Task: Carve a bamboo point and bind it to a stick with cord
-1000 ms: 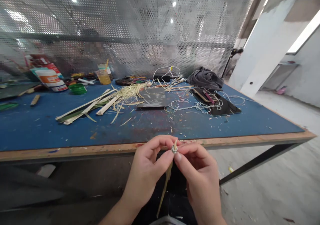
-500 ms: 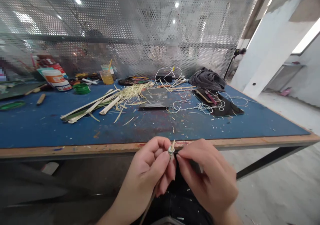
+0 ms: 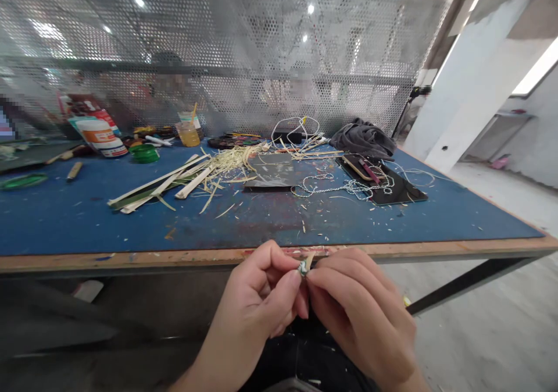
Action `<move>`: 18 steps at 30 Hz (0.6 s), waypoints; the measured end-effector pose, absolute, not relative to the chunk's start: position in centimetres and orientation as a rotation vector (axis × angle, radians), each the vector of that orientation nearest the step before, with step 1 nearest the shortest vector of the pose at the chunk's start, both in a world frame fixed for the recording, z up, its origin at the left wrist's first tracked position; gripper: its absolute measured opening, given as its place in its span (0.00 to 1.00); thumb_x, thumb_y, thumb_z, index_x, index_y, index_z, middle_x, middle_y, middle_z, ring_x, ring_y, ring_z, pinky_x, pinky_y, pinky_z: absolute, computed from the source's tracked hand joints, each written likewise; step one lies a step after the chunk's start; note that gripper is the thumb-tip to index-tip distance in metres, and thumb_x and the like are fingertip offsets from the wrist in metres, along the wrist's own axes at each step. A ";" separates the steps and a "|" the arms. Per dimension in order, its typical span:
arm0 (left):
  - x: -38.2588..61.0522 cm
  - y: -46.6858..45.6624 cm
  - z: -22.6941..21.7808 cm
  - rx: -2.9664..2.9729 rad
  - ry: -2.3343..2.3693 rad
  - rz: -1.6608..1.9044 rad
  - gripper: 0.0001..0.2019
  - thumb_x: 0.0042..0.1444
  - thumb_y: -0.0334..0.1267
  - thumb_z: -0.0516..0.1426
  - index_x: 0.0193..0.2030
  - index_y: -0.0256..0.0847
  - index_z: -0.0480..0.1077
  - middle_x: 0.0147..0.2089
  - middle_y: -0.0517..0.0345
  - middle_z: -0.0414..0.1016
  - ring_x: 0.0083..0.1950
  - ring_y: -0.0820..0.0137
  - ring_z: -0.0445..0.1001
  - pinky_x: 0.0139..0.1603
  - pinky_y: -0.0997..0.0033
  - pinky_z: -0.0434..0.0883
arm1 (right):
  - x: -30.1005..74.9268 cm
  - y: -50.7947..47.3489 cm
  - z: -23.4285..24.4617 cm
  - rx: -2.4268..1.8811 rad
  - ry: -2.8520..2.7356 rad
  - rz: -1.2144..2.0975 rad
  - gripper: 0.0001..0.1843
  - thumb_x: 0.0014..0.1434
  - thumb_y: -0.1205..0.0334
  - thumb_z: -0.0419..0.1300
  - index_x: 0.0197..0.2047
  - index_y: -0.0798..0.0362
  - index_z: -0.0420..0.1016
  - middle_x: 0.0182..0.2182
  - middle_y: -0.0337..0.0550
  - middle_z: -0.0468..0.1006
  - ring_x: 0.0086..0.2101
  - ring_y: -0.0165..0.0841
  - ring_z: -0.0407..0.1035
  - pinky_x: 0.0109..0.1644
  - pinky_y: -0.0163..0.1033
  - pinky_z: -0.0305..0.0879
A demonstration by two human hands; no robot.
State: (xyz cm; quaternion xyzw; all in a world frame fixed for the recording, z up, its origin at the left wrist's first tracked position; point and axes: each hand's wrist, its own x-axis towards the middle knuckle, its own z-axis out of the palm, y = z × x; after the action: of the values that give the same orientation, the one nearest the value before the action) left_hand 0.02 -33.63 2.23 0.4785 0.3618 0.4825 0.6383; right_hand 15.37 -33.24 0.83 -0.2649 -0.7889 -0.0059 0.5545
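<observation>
My left hand (image 3: 257,305) and my right hand (image 3: 361,316) meet just below the front edge of the blue-topped table (image 3: 87,229). Both pinch a thin pale bamboo strip (image 3: 305,263) whose top end is wound with a small knot of string. Only that short tip shows between my fingertips; the strip's lower length is hidden behind my hands. My left thumb and forefinger press the tip from the left, my right fingertips from the right.
On the table lie split bamboo strips (image 3: 161,185), a heap of shavings (image 3: 231,159), a dark mat (image 3: 274,171), twine (image 3: 344,185), a black tablet (image 3: 387,185), a grey cloth (image 3: 364,139), a glue tub (image 3: 100,137) and a green lid (image 3: 145,153). A perforated metal screen stands behind.
My hands have closed in on each other around the strip's tip. The long lower part of the strip, seen a second ago hanging between my hands, is now hidden.
</observation>
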 end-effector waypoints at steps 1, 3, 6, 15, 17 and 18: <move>0.0 -33.7 2.3 1.107 0.869 1.114 0.10 0.60 0.38 0.59 0.32 0.40 0.62 0.20 0.68 0.70 0.15 0.86 0.52 0.16 0.89 0.51 | 15.4 -33.1 0.8 -0.614 -1.861 -0.046 0.10 0.63 0.76 0.56 0.45 0.56 0.73 0.32 0.46 0.80 0.34 0.36 0.74 0.39 0.44 0.75; 0.0 -33.7 2.4 1.149 0.925 1.124 0.09 0.61 0.37 0.58 0.32 0.40 0.63 0.19 0.69 0.68 0.13 0.86 0.53 0.15 0.89 0.50 | 15.3 -32.8 0.8 -0.598 -1.862 -0.091 0.09 0.64 0.76 0.54 0.43 0.58 0.73 0.31 0.48 0.80 0.33 0.37 0.73 0.37 0.44 0.75; 0.3 -33.7 2.6 1.223 0.960 1.111 0.07 0.61 0.37 0.56 0.32 0.41 0.63 0.16 0.71 0.65 0.11 0.85 0.54 0.12 0.88 0.49 | 15.3 -32.3 0.6 -0.578 -1.888 -0.110 0.08 0.65 0.76 0.54 0.43 0.59 0.73 0.32 0.50 0.80 0.34 0.37 0.73 0.36 0.44 0.75; 0.5 -34.3 2.4 1.501 1.102 1.312 0.06 0.59 0.32 0.56 0.30 0.41 0.68 0.19 0.70 0.67 0.13 0.85 0.59 0.13 0.88 0.53 | 15.7 -31.8 0.0 -0.498 -1.911 -0.227 0.10 0.66 0.75 0.52 0.46 0.63 0.73 0.33 0.52 0.81 0.37 0.39 0.74 0.37 0.45 0.75; 0.1 -34.1 1.9 1.615 1.086 1.303 0.06 0.60 0.31 0.56 0.31 0.41 0.69 0.18 0.71 0.64 0.14 0.84 0.61 0.14 0.89 0.56 | 15.6 -31.7 0.0 -0.512 -1.918 -0.212 0.08 0.66 0.74 0.53 0.44 0.61 0.72 0.31 0.51 0.80 0.34 0.38 0.73 0.35 0.44 0.74; -0.1 -34.0 1.8 1.647 1.083 1.297 0.06 0.60 0.31 0.56 0.32 0.42 0.69 0.18 0.71 0.63 0.14 0.84 0.61 0.14 0.89 0.57 | 15.5 -31.6 0.1 -0.520 -1.905 -0.202 0.07 0.66 0.74 0.53 0.43 0.61 0.72 0.30 0.51 0.79 0.32 0.37 0.72 0.33 0.44 0.73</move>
State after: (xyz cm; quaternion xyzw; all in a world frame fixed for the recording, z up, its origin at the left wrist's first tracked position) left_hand -0.05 -33.95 1.81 0.6453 0.4242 0.5081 0.3813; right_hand 15.48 -31.59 0.06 -0.2193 -0.8037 -0.0852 0.5466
